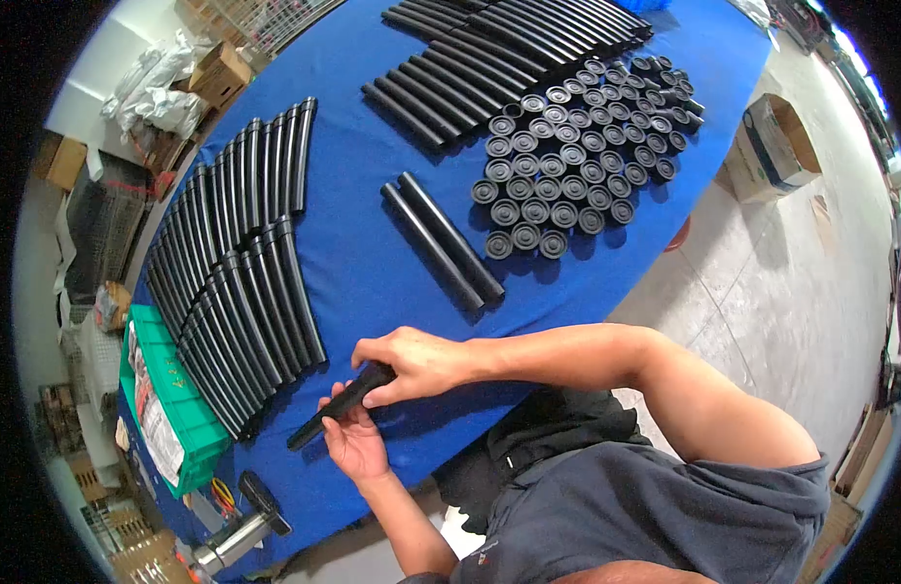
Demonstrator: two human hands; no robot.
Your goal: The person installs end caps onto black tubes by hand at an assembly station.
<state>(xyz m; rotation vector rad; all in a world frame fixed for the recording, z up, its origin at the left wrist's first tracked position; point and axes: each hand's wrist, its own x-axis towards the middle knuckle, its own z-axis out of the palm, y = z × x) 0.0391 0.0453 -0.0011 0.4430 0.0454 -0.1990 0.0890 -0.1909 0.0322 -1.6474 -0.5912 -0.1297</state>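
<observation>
A short black tube (319, 425) is held at a slant above the blue cloth, near the table's front edge. My left hand (355, 443) supports it from below around its middle, fingers curled about it. At the tube's upper right end, my right hand (412, 365) grips it between thumb and fingers, hiding part of that end. Two loose black tubes (443, 238) lie side by side on the cloth beyond my hands. To the left are rows of black tubes with wider ends (241, 263). Several round black caps (572, 156) stand grouped at the upper right.
More plain black tubes (470, 73) lie at the table's far side. A green bin (199, 428) sits at the left edge, with a black-headed mallet (266, 503) near it. Beyond the blue table (353, 263), a cardboard box (774, 146) stands on the floor.
</observation>
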